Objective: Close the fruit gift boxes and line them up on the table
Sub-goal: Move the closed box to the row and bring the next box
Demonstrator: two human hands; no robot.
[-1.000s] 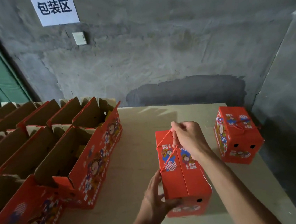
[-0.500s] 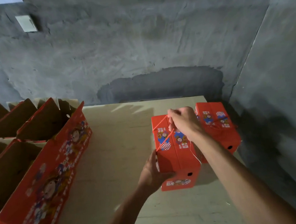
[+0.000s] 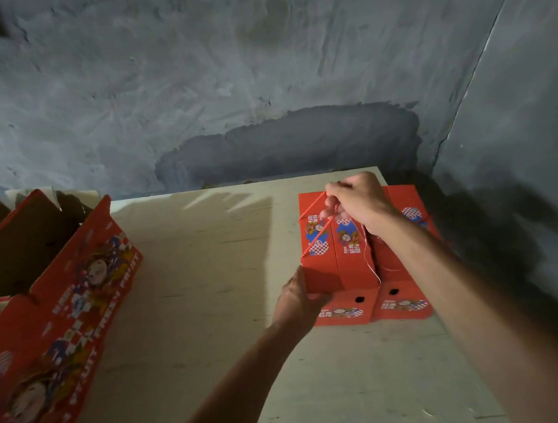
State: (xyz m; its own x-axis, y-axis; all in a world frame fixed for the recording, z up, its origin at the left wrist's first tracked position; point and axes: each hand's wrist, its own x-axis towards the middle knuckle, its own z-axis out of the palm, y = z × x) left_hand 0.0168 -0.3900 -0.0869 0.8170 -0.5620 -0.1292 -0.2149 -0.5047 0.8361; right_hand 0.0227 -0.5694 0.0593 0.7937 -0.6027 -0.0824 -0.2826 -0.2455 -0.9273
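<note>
A closed red gift box [image 3: 337,267] stands near the table's far right corner, side by side with a second closed red box [image 3: 404,287] to its right. My right hand [image 3: 356,203] pinches the red-and-white cord handle [image 3: 315,238] above the first box's top. My left hand [image 3: 297,299] grips that box's near left corner. The second box is partly hidden behind my right forearm.
Several open red gift boxes [image 3: 60,303] with raised brown flaps fill the table's left side. The pale wooden table [image 3: 196,323] ends at a grey concrete wall behind and at another wall to the right.
Both hands have carried the closed box away from me and to the right, until it stands against the other closed box. The camera view has turned right.
</note>
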